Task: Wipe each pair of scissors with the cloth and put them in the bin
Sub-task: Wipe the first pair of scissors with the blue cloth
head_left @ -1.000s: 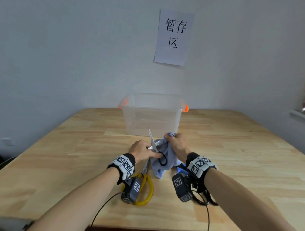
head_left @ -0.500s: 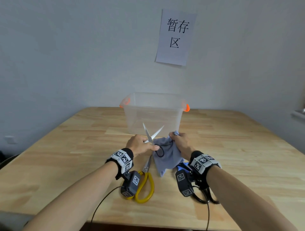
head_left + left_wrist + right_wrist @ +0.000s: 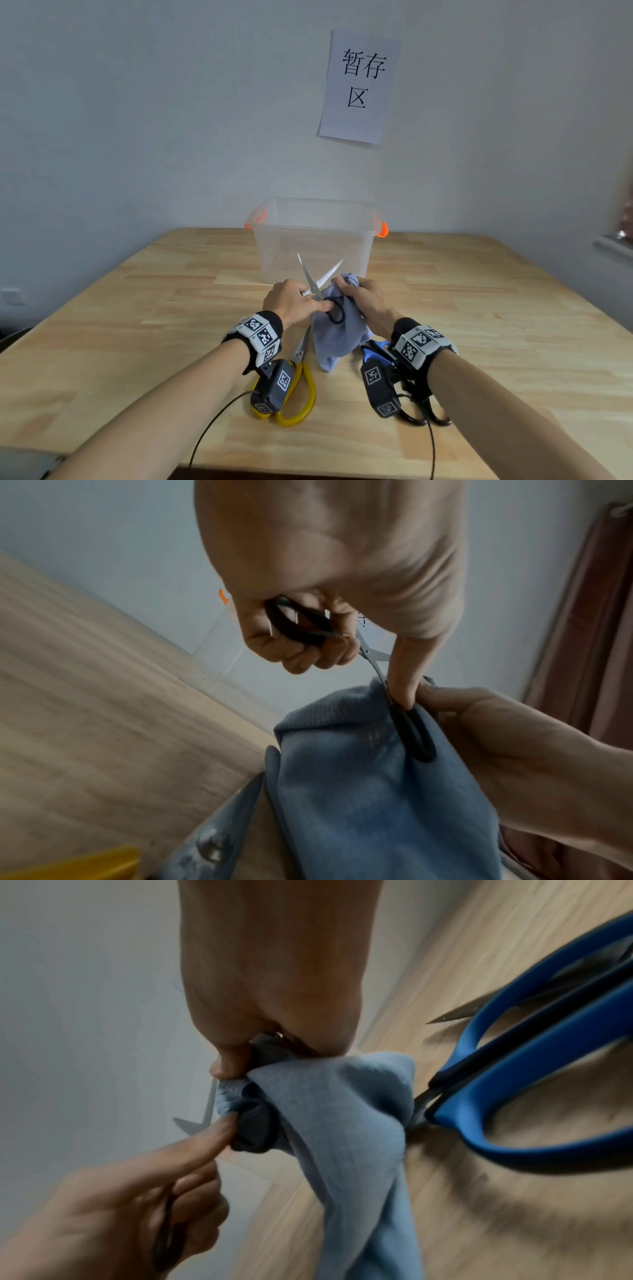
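Observation:
My left hand (image 3: pixel 294 303) (image 3: pixel 308 642) grips one black ring of a small pair of black-handled scissors (image 3: pixel 318 284) (image 3: pixel 411 731), held up over the table with the blades spread in a V. Its thumb presses the other ring. My right hand (image 3: pixel 363 298) (image 3: pixel 260 1042) pinches a bunched blue cloth (image 3: pixel 342 335) (image 3: pixel 377 791) (image 3: pixel 342 1110) against the base of the right blade. The clear plastic bin (image 3: pixel 315 240) with orange handles stands just behind the hands.
Yellow-handled scissors (image 3: pixel 298 390) lie on the wooden table (image 3: pixel 137 325) under my left wrist. Blue-handled scissors (image 3: pixel 371 349) (image 3: pixel 531 1069) and a black-handled pair (image 3: pixel 424 411) lie under my right wrist. A paper sign (image 3: pixel 359 85) hangs on the wall.
The scissor blades have swung apart from closed to a wide V. Both hands have risen slightly toward the bin, and the cloth has shifted to the right blade.

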`<action>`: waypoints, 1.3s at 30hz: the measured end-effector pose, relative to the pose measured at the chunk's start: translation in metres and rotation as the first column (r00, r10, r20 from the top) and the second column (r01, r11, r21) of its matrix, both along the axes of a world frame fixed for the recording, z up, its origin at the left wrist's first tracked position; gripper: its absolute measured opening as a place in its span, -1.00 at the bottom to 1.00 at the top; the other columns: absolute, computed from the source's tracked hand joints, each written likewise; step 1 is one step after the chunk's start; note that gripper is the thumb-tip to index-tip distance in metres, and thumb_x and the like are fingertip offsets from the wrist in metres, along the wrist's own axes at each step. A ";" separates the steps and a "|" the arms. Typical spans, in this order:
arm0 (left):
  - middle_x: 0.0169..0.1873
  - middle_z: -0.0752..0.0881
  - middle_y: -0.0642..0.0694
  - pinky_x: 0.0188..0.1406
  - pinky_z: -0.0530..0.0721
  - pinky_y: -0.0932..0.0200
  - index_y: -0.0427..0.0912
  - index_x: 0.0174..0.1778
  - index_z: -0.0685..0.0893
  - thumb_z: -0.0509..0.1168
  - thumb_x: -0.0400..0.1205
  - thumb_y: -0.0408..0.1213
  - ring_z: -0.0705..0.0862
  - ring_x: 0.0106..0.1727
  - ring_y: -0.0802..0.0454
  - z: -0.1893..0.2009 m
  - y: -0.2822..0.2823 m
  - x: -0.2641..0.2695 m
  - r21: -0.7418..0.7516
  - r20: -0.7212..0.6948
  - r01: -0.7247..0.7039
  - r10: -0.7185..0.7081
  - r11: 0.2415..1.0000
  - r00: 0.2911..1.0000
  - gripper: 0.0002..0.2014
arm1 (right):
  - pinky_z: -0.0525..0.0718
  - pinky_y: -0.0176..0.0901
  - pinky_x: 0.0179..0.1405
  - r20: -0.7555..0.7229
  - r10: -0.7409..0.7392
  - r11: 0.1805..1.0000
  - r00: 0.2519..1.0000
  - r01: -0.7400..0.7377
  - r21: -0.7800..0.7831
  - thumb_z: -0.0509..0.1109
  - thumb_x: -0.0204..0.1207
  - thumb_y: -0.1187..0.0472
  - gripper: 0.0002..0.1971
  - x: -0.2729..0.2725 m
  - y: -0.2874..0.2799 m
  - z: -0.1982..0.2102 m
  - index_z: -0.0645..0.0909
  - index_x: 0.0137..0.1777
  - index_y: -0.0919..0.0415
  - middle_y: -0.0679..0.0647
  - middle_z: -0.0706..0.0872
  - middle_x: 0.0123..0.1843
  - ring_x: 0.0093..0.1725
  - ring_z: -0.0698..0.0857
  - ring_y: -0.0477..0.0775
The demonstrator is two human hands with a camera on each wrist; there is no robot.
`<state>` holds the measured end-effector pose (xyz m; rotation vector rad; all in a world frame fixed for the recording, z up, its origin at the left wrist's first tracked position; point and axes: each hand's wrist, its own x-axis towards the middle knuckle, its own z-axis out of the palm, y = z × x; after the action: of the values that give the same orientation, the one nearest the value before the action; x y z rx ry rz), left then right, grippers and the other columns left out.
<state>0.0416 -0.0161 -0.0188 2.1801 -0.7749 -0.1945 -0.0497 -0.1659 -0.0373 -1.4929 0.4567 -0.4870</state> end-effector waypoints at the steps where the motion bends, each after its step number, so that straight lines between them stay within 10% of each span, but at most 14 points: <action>1: -0.60 0.38 0.04 -0.49 0.21 0.09 -0.07 -0.61 0.36 0.65 0.28 0.12 0.37 -0.50 0.00 0.001 -0.001 -0.002 0.020 0.015 0.003 -0.004 1.000 1.000 -0.42 | 0.79 0.11 0.11 0.022 0.020 1.000 1.000 -0.020 0.015 0.46 0.63 0.14 -0.74 0.002 0.003 0.000 0.74 0.02 0.41 0.38 0.82 -0.03 -0.02 0.81 0.23; 15: -0.61 0.39 0.01 -0.51 0.21 0.12 -0.12 -0.59 0.32 0.53 0.39 0.16 0.34 -0.50 0.00 0.005 -0.003 -0.011 0.198 0.229 0.036 -0.082 0.979 0.970 -0.40 | 0.75 0.16 0.01 -0.046 -0.118 0.992 0.992 0.120 0.045 0.47 0.53 0.22 -0.79 0.010 0.021 -0.004 0.71 -0.33 0.25 0.20 0.75 -0.32 -0.19 0.73 0.19; 23: -0.63 0.40 0.08 -0.52 0.21 0.14 -0.15 -0.60 0.54 0.63 0.27 0.14 0.37 -0.49 0.02 0.010 0.005 -0.014 0.192 0.189 0.047 -0.084 0.980 0.978 -0.50 | 0.67 -0.19 -0.39 0.094 -0.140 0.989 0.986 0.134 0.067 0.21 0.64 0.46 -0.61 0.004 0.002 0.006 0.49 -0.46 0.33 0.20 0.65 -0.49 -0.42 0.66 0.11; 26: -0.59 0.47 0.10 -0.51 0.27 0.14 -0.07 -0.67 0.53 0.63 0.29 0.10 0.52 -0.39 -0.06 0.007 0.010 -0.010 0.161 0.107 0.027 -0.045 0.987 0.993 -0.52 | 0.78 0.01 -0.09 0.095 -0.197 0.977 0.976 0.188 0.095 0.25 0.69 0.34 -0.62 0.000 -0.017 0.001 0.65 -0.39 0.36 0.24 0.77 -0.34 -0.26 0.75 0.15; 29: -0.27 0.72 -0.09 -0.20 0.62 0.05 -0.22 -0.25 0.76 0.58 0.31 0.23 0.74 -0.05 -0.18 0.005 0.007 -0.003 0.088 -0.029 0.022 -0.019 0.996 0.999 -0.48 | 0.77 0.11 0.03 0.058 -0.160 0.984 0.985 0.155 0.084 0.26 0.71 0.30 -0.63 -0.003 -0.019 -0.006 0.69 -0.32 0.38 0.33 0.77 -0.25 -0.14 0.75 0.28; 34: -0.67 0.35 0.05 -0.42 0.26 0.11 -0.05 -0.66 0.28 0.50 0.35 0.38 0.39 -0.49 -0.01 0.019 -0.003 -0.013 -0.052 -0.154 -0.051 0.042 0.997 0.987 -0.31 | 0.75 0.12 0.08 -0.047 -0.123 0.988 0.991 0.127 0.083 0.40 0.66 0.21 -0.71 -0.002 -0.004 -0.011 0.73 -0.29 0.27 0.25 0.80 -0.24 -0.14 0.78 0.21; 39: -0.58 0.50 0.02 -0.41 0.33 0.14 -0.09 -0.63 0.47 0.55 0.36 0.25 0.48 -0.42 0.00 0.025 -0.007 -0.017 -0.098 -0.237 -0.074 0.049 0.992 0.970 -0.43 | 0.72 0.13 0.16 -0.050 -0.118 0.988 0.992 0.122 0.096 0.43 0.64 0.20 -0.77 0.001 0.000 -0.011 0.73 -0.23 0.26 0.20 0.81 -0.22 -0.10 0.76 0.18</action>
<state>0.0243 -0.0232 0.0061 2.0326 -0.5708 -0.3643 -0.0490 -0.1661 -0.0482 -1.3887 0.6004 -0.5193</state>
